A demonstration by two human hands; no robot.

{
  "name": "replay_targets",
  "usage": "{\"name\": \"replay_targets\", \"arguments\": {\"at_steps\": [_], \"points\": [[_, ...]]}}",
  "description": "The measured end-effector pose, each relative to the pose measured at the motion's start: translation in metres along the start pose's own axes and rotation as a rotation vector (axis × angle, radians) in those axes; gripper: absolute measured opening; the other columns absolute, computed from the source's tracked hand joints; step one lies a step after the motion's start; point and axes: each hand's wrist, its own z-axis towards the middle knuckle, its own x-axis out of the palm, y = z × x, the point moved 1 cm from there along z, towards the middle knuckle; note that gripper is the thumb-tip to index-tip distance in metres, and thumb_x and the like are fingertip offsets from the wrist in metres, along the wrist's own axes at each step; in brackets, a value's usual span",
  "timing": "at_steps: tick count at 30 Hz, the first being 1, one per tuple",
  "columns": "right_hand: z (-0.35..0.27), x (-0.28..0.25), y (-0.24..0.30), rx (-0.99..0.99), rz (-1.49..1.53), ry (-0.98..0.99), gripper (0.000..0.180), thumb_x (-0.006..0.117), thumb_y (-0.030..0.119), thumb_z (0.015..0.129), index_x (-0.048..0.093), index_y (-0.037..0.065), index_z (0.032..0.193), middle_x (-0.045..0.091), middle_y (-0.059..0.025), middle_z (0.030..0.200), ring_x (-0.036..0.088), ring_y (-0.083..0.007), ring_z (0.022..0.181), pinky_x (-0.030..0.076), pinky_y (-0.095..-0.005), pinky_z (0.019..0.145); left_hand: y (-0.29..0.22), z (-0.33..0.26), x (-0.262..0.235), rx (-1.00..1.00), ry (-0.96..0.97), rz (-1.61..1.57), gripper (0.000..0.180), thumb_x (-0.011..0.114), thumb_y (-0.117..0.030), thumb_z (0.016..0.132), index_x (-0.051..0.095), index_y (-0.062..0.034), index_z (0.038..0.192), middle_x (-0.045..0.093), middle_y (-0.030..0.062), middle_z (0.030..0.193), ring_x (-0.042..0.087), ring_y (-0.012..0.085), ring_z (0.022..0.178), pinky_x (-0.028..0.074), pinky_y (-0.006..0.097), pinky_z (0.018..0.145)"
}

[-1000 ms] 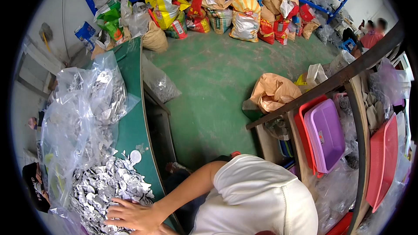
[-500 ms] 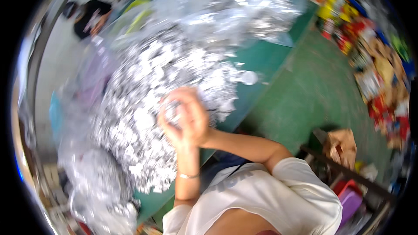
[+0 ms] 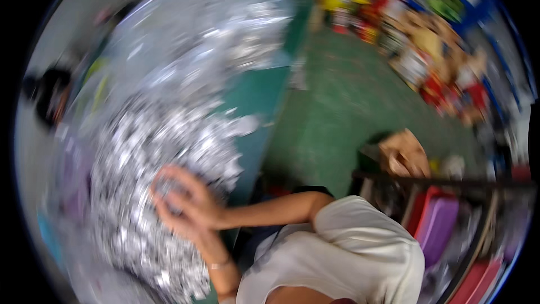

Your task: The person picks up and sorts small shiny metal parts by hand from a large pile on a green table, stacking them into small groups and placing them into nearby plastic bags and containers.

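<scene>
A wide heap of small silvery, shiny flat pieces (image 3: 140, 141) covers the green table (image 3: 256, 98). Over its near right part my two hands are cupped together. My right hand (image 3: 198, 198) lies on top with its fingers bent. Beneath and against it is my left hand (image 3: 183, 226), its fingers curled up, with a thin band on that wrist. Something silvery shows between the fingers, but blur hides whether it is held or part of the heap behind. A round pale disc (image 3: 245, 125) lies at the heap's right edge.
Clear plastic bags (image 3: 185, 28) lie over the table's far end. Brightly coloured packages and brown paper (image 3: 427, 45) are piled at the far right. A rack with a purple bin (image 3: 440, 228) stands at right. Another person (image 3: 53, 98) is at the far left.
The view has swung to the right, so table, heap and hands all sit further left in the picture. My hands stay cupped together over the heap.
</scene>
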Motion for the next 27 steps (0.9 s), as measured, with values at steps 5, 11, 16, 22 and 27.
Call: {"name": "replay_targets", "arguments": {"at_steps": [5,11,16,22,27], "points": [[0.011,-0.010,0.000,0.024,0.055,-0.003,0.035,0.053,0.019,0.088,0.050,0.001,0.118,0.053,-0.0095,0.113,0.049,-0.0188,0.109,0.038,-0.0321,0.093,0.022,0.000,0.022,0.023,0.063,0.212,0.045,0.056,-0.015,0.083,0.042,-0.0015,0.125,0.049,0.0162,0.124,0.051,0.0251,0.109,0.042,0.038,0.095],[0.017,-0.030,0.005,0.122,0.272,-0.039,0.033,0.053,0.021,0.089,0.051,0.001,0.115,0.054,-0.0070,0.111,0.048,-0.0152,0.105,0.037,-0.0294,0.093,0.037,0.001,0.035,0.087,0.080,0.333,0.046,0.057,-0.013,0.082,0.042,0.0000,0.124,0.048,0.0163,0.124,0.049,0.0249,0.111,0.041,0.038,0.097],[0.018,-0.032,0.001,0.153,0.434,-0.071,0.026,0.056,0.017,0.088,0.055,0.000,0.107,0.055,-0.0073,0.110,0.048,-0.0138,0.108,0.035,-0.0282,0.095,0.038,0.003,0.044,0.179,0.048,0.384,0.047,0.058,-0.012,0.081,0.043,0.0013,0.124,0.048,0.0163,0.124,0.047,0.0248,0.113,0.039,0.038,0.098],[0.025,-0.038,0.004,0.185,0.505,-0.180,0.027,0.057,0.023,0.086,0.056,0.002,0.103,0.058,-0.0053,0.105,0.052,-0.0130,0.103,0.039,-0.0268,0.091,0.036,-0.004,0.052,0.318,0.019,0.384,0.048,0.059,-0.011,0.080,0.043,0.0029,0.123,0.047,0.0164,0.125,0.046,0.0246,0.115,0.038,0.038,0.099],[0.031,-0.044,0.009,0.163,0.606,-0.241,0.027,0.052,0.017,0.086,0.055,-0.001,0.106,0.058,-0.0104,0.108,0.057,-0.0183,0.100,0.044,-0.0303,0.090,0.030,0.000,0.032,-0.140,0.074,-0.214,0.041,0.058,-0.014,0.081,0.049,-0.0033,0.119,0.052,0.0144,0.119,0.048,0.0219,0.113,0.037,0.035,0.098]]}}
